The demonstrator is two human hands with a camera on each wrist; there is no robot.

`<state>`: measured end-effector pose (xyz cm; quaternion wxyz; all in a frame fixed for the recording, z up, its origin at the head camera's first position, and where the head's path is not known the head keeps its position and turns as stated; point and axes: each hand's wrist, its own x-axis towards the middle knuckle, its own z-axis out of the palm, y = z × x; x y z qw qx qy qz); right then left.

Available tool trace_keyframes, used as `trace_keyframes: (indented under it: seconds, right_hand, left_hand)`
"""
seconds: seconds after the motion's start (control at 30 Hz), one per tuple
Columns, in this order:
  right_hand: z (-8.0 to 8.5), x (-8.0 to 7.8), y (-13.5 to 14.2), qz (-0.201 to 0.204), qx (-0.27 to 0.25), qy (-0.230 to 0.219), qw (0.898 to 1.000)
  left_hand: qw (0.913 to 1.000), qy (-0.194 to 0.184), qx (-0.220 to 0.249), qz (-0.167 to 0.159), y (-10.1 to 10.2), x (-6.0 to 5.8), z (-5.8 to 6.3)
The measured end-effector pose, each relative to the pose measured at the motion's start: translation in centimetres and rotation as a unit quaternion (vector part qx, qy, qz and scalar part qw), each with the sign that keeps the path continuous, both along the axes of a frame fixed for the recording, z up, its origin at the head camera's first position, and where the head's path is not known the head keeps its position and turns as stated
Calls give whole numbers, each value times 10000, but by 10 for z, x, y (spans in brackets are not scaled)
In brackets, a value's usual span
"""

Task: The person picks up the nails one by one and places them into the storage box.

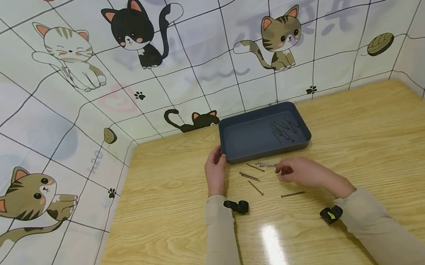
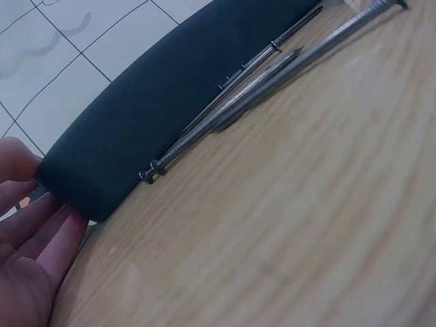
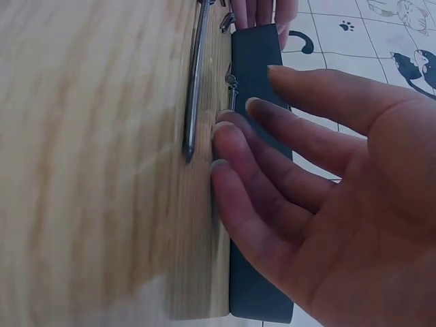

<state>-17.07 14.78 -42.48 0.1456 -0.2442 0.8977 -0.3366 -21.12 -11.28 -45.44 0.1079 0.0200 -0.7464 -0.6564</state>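
Note:
My left hand (image 1: pixel 215 172) grips the left front corner of a dark blue-grey tray (image 1: pixel 243 139), its fingers against the side wall (image 2: pixel 102 163). Several nails (image 1: pixel 285 130) lie in the right part of the tray. On the table before it are more loose nails (image 1: pixel 249 176), some close together (image 2: pixel 231 102). My right hand (image 1: pixel 301 171) is just above the table by the nails (image 1: pixel 267 164) nearest the tray's front wall. Its fingers are loosely bent, with the thumb apart and nothing seen between them (image 3: pixel 306 177). Whether the fingertips touch those nails I cannot tell.
One nail (image 1: pixel 293 193) lies apart, nearer me, below the right hand. The wooden table (image 1: pixel 159 218) meets a cloth-like wall (image 1: pixel 213 75) printed with cats, close behind the tray. Each wrist wears a black strap device (image 1: pixel 238 206).

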Motion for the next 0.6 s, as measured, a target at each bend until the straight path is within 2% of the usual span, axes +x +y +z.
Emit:
trace_keyframes:
  seconds: [0.2,0.43,0.6]
  right_hand:
    - [2,3,-1,216,163,-88,9996]
    - [6,9,-6,372,463,64,9982]
    - [5,12,-9,431,569,127,9974]
  left_hand:
    - [9999,13,-101,-14,1,3,5]
    - [9999,-100,-51,88,-3,-9,-15]
    - [9996,-42,-184,186,-2,-12,-20]
